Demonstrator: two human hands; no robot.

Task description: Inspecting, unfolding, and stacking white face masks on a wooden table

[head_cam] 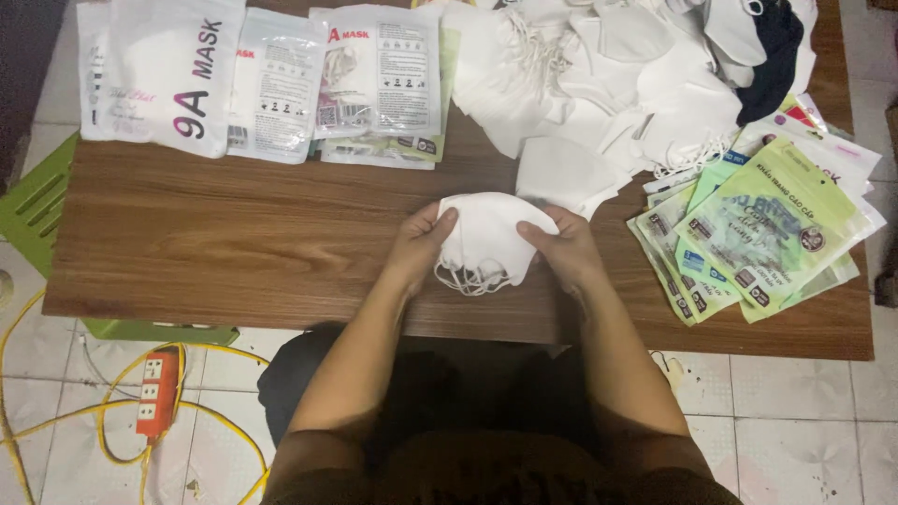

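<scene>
A small stack of folded white face masks point(486, 238) sits between my two hands near the front edge of the brown wooden table point(215, 234). My left hand point(418, 249) grips the stack's left side, thumb on top. On the right side, my right hand point(564, 247) holds it the same way. White ear loops hang out under the stack. Just behind lies another folded white mask point(561, 173).
A big heap of loose white masks point(608, 75), with a dark one point(772, 56), fills the back right. Green flat pouches point(767, 229) fan out at the right. White mask packets point(271, 79) lie at the back left. An orange power strip point(157, 393) with yellow cable lies on the tiled floor.
</scene>
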